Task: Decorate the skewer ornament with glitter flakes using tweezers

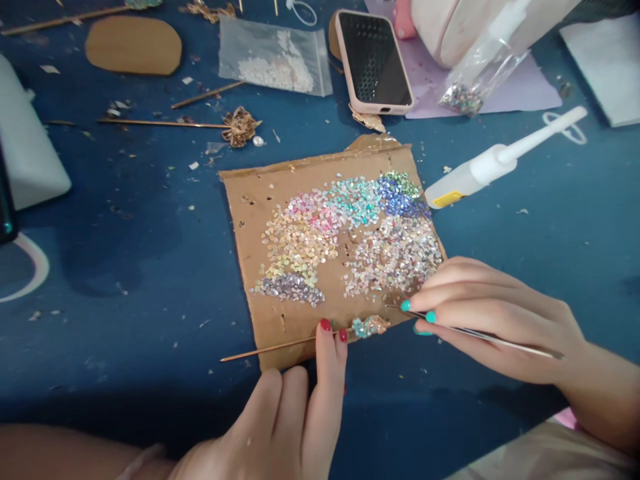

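Observation:
A brown cardboard sheet (255,200) lies on the blue table, strewn with patches of small sequins (345,233) in pink, gold, teal, blue and silver. My left hand (290,420), with red nails, pinches a thin gold hair stick (270,348) at the sheet's near edge; the stick's end bears a small ornament (369,326) partly covered in teal sequins. My right hand (495,320), with teal nails, is closed on slim metal tweezers (480,333), whose tips point at the ornament.
A white glue bottle (480,170) lies right of the cardboard. Behind it are a phone in a pink case (373,60), a clear bag of white beads (275,57), a bag of sequins (465,97), more gold sticks (165,123) and an oval cardboard piece (133,45).

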The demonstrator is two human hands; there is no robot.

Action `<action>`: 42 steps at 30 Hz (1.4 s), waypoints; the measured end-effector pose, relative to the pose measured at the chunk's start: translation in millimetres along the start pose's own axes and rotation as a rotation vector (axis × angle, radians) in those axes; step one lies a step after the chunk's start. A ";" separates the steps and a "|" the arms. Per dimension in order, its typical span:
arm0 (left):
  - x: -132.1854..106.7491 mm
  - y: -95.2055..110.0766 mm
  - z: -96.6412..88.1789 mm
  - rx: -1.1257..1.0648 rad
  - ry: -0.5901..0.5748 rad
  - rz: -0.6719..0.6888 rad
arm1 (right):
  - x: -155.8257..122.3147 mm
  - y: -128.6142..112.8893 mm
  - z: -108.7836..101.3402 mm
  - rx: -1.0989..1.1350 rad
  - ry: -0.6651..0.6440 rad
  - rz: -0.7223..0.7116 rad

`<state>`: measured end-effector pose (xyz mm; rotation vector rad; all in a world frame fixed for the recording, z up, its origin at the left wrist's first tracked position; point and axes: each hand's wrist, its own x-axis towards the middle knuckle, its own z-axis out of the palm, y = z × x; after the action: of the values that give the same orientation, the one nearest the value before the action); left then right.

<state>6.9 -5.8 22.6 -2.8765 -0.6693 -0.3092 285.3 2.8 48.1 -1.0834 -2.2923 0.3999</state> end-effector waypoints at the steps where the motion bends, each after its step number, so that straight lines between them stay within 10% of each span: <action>1: -0.6 0.0 0.1 0.004 -0.003 0.015 | -0.4 -0.2 0.0 -0.004 0.004 -0.008; 42: -1.3 -2.5 0.5 -0.001 -0.010 0.017 | 3.9 -10.5 4.4 0.089 0.020 0.067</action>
<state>4.7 -4.0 22.1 -2.8846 -0.6466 -0.2931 274.2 -0.8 51.1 -1.1164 -2.2037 0.5109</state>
